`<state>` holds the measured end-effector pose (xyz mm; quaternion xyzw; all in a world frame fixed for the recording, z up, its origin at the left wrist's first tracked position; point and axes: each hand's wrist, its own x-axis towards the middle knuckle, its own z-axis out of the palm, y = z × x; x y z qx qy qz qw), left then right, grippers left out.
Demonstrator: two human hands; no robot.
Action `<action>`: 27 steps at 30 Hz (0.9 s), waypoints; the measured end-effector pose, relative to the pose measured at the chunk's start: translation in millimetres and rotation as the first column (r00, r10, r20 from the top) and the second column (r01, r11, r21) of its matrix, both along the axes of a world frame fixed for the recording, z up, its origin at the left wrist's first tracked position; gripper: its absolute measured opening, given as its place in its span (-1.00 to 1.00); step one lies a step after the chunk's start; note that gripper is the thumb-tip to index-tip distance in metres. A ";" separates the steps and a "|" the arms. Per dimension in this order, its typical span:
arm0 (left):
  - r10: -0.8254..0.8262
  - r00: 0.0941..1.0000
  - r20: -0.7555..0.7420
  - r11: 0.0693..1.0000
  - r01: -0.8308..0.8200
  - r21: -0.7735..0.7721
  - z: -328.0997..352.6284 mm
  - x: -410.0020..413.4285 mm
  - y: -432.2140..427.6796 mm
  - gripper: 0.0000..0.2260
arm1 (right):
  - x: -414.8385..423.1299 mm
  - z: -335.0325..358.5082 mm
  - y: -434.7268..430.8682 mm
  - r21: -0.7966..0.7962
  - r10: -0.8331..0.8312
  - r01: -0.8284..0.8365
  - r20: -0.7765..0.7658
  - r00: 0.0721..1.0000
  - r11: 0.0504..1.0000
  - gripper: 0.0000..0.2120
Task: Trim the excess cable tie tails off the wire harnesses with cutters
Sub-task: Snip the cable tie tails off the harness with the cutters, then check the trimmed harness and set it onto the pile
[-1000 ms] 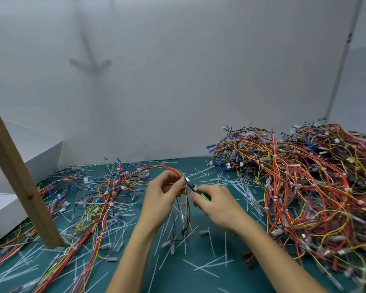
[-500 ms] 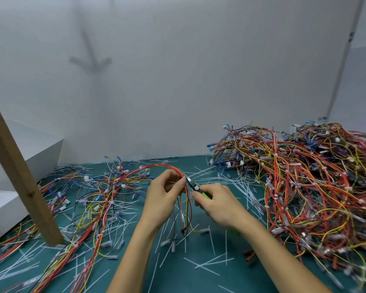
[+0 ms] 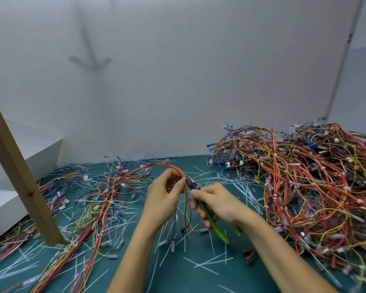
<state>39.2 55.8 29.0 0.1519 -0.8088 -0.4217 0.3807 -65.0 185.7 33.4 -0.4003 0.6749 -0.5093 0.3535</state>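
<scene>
The fingers (image 3: 179,185) of the left hand (image 3: 163,199) are pinched on the bend of a red, orange and yellow wire harness (image 3: 156,166), which is held raised above the green mat (image 3: 178,275), well to the right of the slanted wooden post (image 3: 19,166). The loose ends of the harness are seen hanging down between the two hands. The green handles of the cutters (image 3: 211,222) are gripped by the curled fingers of the right hand (image 3: 218,205), further right of the post. The dark cutter head is set against the harness just beside the left fingertips. Whether the blades are closed cannot be told.

A flatter spread of harnesses (image 3: 97,187) is laid on the mat between the post and the left hand. Cut white tie tails (image 3: 209,261) are scattered over the mat from the foot of the post rightward. A large tangled pile of harnesses (image 3: 304,187) is heaped farthest right of the post. A white box (image 3: 30,153) is seen behind the post.
</scene>
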 end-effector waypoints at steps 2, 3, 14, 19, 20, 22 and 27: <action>0.020 1.000 -0.004 1.000 -0.020 0.004 0.0 0.3 0.9 -0.88 | -0.5 4.7 1.8 -0.005 0.009 -0.009 0.068 0.998 1.000 -0.64; 0.031 1.000 -0.006 0.999 -0.031 0.010 0.1 0.0 1.3 -0.88 | -1.6 6.5 2.4 -0.014 -0.017 0.018 0.106 0.994 1.000 -0.63; 0.093 0.996 -0.009 0.995 -0.092 0.022 4.3 0.6 4.4 -0.80 | -23.8 -19.3 0.8 0.120 -0.187 0.537 -0.856 0.482 0.835 -0.64; 0.095 0.995 -0.011 0.995 -0.095 0.000 5.4 1.3 6.1 -0.79 | -30.5 -37.6 -11.6 0.080 -0.178 0.587 -0.913 0.368 0.806 -0.56; 0.088 0.996 -0.012 0.996 -0.088 -0.005 5.6 1.4 6.9 -0.80 | -31.8 -39.6 -13.8 0.086 -0.160 0.591 -0.922 0.352 0.802 -0.56; 0.071 0.997 -0.022 0.997 -0.071 -0.022 6.0 1.9 8.7 -0.81 | -34.3 -43.7 -17.8 0.116 -0.129 0.601 -0.928 0.349 0.791 -0.54; 0.059 0.997 -0.056 0.996 -0.063 -0.068 6.9 2.8 12.0 -0.85 | -41.0 -56.6 -22.5 0.197 -0.066 0.631 -0.927 0.368 0.751 -0.50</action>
